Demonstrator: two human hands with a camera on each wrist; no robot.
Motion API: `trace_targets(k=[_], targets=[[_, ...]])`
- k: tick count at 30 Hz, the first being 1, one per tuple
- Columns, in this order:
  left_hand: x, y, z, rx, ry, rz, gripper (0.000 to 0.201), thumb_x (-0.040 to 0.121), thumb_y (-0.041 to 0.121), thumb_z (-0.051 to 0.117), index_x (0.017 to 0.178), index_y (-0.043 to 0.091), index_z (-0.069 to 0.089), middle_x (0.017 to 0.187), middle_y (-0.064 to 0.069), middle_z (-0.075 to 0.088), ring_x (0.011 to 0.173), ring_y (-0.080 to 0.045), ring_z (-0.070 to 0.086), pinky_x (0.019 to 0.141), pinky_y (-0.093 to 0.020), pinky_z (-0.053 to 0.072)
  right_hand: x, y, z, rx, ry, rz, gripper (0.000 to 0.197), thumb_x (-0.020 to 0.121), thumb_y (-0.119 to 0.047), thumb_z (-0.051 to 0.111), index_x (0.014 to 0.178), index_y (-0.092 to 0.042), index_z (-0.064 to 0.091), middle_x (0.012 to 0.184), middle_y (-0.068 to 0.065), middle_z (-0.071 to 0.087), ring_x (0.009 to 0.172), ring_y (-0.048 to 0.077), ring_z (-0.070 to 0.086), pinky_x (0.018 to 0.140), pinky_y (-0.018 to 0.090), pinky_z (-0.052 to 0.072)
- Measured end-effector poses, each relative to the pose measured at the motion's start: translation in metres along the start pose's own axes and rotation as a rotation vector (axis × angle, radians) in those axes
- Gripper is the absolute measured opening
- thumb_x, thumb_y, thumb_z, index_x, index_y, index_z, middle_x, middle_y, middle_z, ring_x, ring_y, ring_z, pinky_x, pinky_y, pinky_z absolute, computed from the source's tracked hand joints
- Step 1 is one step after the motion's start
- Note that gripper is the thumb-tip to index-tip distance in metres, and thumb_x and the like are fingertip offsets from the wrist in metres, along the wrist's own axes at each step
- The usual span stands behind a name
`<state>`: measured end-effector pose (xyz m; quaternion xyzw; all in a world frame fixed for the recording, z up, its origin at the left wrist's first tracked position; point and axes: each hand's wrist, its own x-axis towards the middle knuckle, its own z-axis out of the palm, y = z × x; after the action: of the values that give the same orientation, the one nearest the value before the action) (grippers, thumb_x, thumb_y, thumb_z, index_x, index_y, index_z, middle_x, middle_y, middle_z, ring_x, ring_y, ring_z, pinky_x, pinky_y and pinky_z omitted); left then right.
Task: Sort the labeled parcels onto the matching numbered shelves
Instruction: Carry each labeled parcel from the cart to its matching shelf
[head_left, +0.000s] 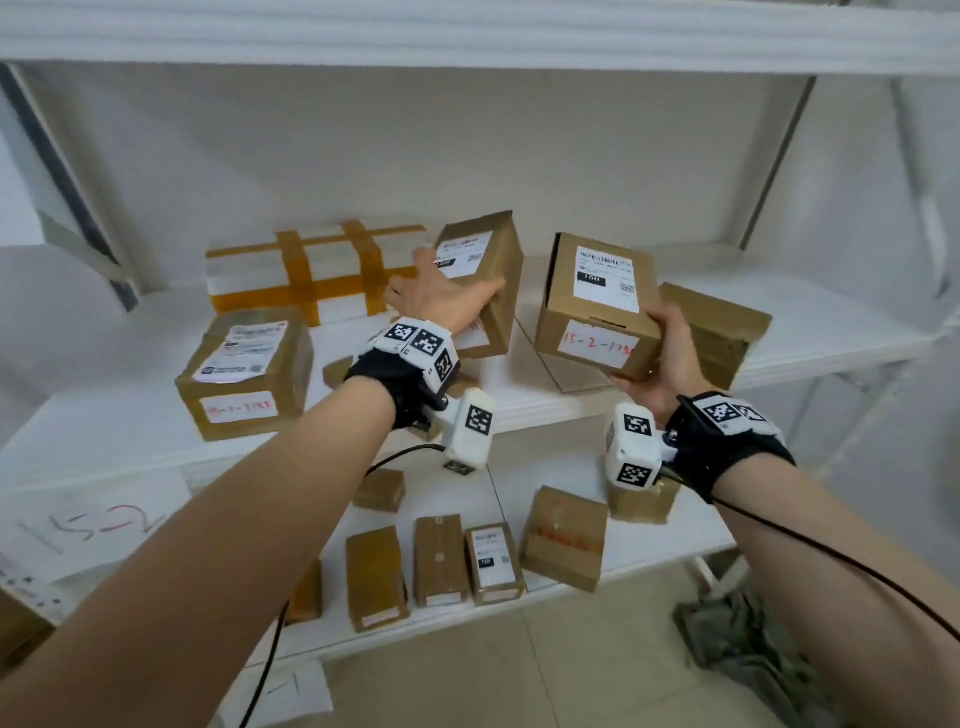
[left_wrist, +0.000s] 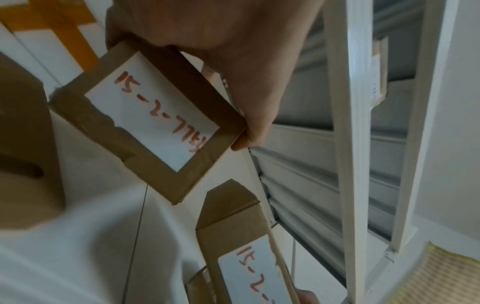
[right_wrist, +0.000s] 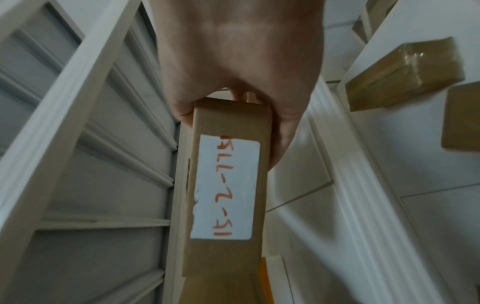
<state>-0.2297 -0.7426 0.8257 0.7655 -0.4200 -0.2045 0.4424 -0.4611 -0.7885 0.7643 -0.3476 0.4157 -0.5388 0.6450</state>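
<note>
On the middle white shelf (head_left: 597, 410), fingers first: the left hand (head_left: 441, 301) has its fingers (left_wrist: 255, 131) wrapped round a narrow brown cardboard parcel (head_left: 480, 280) with a printed white label on top and a hand-written red "15-2" sticker on its near end, held tilted, its lower end at or just above the shelf board; contact cannot be told. The right hand (head_left: 667, 358) has its fingers (right_wrist: 284, 131) clamped on the near corner of a squarer brown cardboard box (head_left: 597, 306), also marked "15-2" in red, held clear of the board and tipped toward the viewer. Both parcels sit side by side, near but apart, with a bare strip of shelf between them. Outward: a white foam box banded with orange tape (head_left: 311, 270) behind the left hand, a taped brown carton (head_left: 244, 374) at front left, another taped brown parcel (head_left: 722, 332) just right of the held box. A paper sign (head_left: 98, 525) reading "15-2" hangs at the shelf's front edge. Smaller brown parcels (head_left: 441, 561) line the lower shelf. Judged step: placing two 15-2 parcels on their matching shelf. Next move calls for levelling each box, setting it flat in the gap, red stickers facing out, then letting go.
</note>
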Motion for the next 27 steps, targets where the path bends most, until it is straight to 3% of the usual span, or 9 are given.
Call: trace_targets(k=[2, 5, 8, 11, 14, 17, 22, 25, 27], targets=[[0.003, 0.006, 0.025, 0.028, -0.023, -0.019, 0.096, 0.066, 0.053, 0.075, 0.146, 0.029, 0.027, 0.149, -0.02, 0.028, 0.139, -0.036, 0.022, 0.107, -0.05, 0.031, 0.006, -0.002, -0.017, -0.001, 0.021, 0.007, 0.055, 0.09, -0.047, 0.054, 0.135, -0.016, 0.062, 0.107, 0.008, 0.072, 0.099, 0.024, 0.068, 0.09, 0.039, 0.054], [0.008, 0.014, 0.058, 0.076, -0.047, -0.039, 0.091, 0.068, 0.05, 0.074, 0.145, 0.031, 0.028, 0.147, -0.019, 0.029, 0.139, -0.036, 0.022, 0.104, -0.047, 0.034, 0.017, -0.006, -0.034, -0.003, 0.066, 0.016, 0.06, 0.083, -0.049, 0.06, 0.134, -0.016, 0.062, 0.104, 0.007, 0.072, 0.096, 0.024, 0.069, 0.082, 0.035, 0.056], [0.013, 0.019, 0.081, 0.116, -0.082, -0.059, 0.087, 0.072, 0.047, 0.072, 0.146, 0.032, 0.028, 0.144, -0.019, 0.029, 0.137, -0.036, 0.023, 0.102, -0.042, 0.033, 0.027, -0.011, -0.043, -0.017, 0.063, 0.015, 0.045, 0.082, -0.049, 0.06, 0.116, -0.02, 0.067, 0.097, 0.004, 0.072, 0.093, 0.023, 0.067, 0.081, 0.035, 0.051], [0.019, 0.019, 0.097, 0.208, -0.115, -0.067, 0.076, 0.074, 0.045, 0.07, 0.14, 0.032, 0.034, 0.137, -0.018, 0.032, 0.131, -0.037, 0.027, 0.089, -0.037, 0.032, 0.033, -0.014, -0.046, 0.001, 0.053, 0.0, 0.032, 0.086, -0.047, 0.057, 0.105, -0.022, 0.066, 0.089, 0.001, 0.072, 0.084, 0.019, 0.067, 0.078, 0.032, 0.049], [0.021, 0.014, 0.109, 0.299, -0.13, -0.055, 0.069, 0.072, 0.044, 0.071, 0.132, 0.025, 0.042, 0.132, -0.017, 0.032, 0.128, -0.037, 0.028, 0.097, -0.04, 0.037, 0.035, -0.013, -0.047, 0.041, 0.065, -0.032, 0.026, 0.088, -0.044, 0.057, 0.101, -0.022, 0.065, 0.088, 0.001, 0.072, 0.081, 0.018, 0.067, 0.076, 0.032, 0.05], [0.02, 0.009, 0.113, 0.391, -0.175, -0.032, 0.073, 0.076, 0.055, 0.07, 0.136, 0.022, 0.044, 0.135, -0.018, 0.033, 0.129, -0.038, 0.029, 0.105, -0.043, 0.035, 0.035, -0.013, -0.046, 0.068, 0.062, -0.058, 0.023, 0.09, -0.042, 0.056, 0.1, -0.023, 0.064, 0.088, 0.001, 0.072, 0.086, 0.019, 0.066, 0.082, 0.035, 0.05], [0.024, 0.005, 0.105, 0.316, -0.256, -0.012, 0.055, 0.093, 0.061, 0.045, 0.135, 0.027, 0.055, 0.147, -0.016, 0.031, 0.131, -0.037, 0.038, 0.107, -0.043, 0.033, 0.028, -0.015, -0.039, 0.086, 0.038, -0.099, 0.025, 0.092, -0.043, 0.053, 0.103, -0.023, 0.063, 0.09, 0.001, 0.072, 0.093, 0.02, 0.065, 0.089, 0.038, 0.05], [0.024, 0.001, 0.093, 0.203, -0.28, -0.009, 0.073, 0.096, 0.065, 0.02, 0.138, 0.016, 0.053, 0.147, -0.021, 0.04, 0.134, -0.038, 0.04, 0.111, -0.045, 0.03, 0.02, -0.016, -0.025, 0.083, 0.007, -0.112, 0.028, 0.092, -0.043, 0.054, 0.108, -0.022, 0.063, 0.093, 0.001, 0.072, 0.093, 0.019, 0.066, 0.092, 0.04, 0.051], [0.019, 0.001, 0.077, 0.11, -0.26, 0.048, 0.079, 0.093, 0.067, 0.01, 0.124, 0.012, 0.058, 0.131, -0.019, 0.054, 0.123, -0.036, 0.049, 0.11, -0.046, 0.034, 0.014, -0.014, -0.012, 0.079, -0.028, -0.11, 0.031, 0.093, -0.043, 0.055, 0.113, -0.021, 0.062, 0.098, 0.003, 0.073, 0.094, 0.02, 0.067, 0.088, 0.038, 0.053]])
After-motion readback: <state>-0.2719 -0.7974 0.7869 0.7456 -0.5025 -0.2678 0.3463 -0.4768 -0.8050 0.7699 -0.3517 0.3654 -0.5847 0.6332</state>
